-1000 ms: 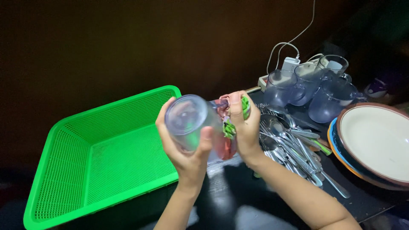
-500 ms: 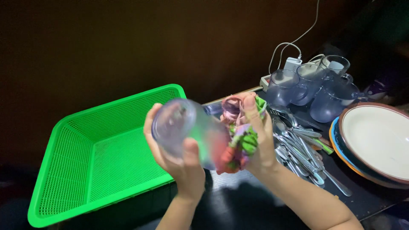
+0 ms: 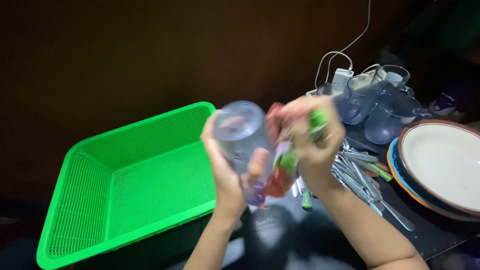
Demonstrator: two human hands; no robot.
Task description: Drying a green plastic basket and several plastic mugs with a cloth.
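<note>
No packages, labels, signs or screens are to be seen in the head view. Nothing printed or wrapped can be made out on the dark counter, and the wall behind is left plain and unlit.
</note>
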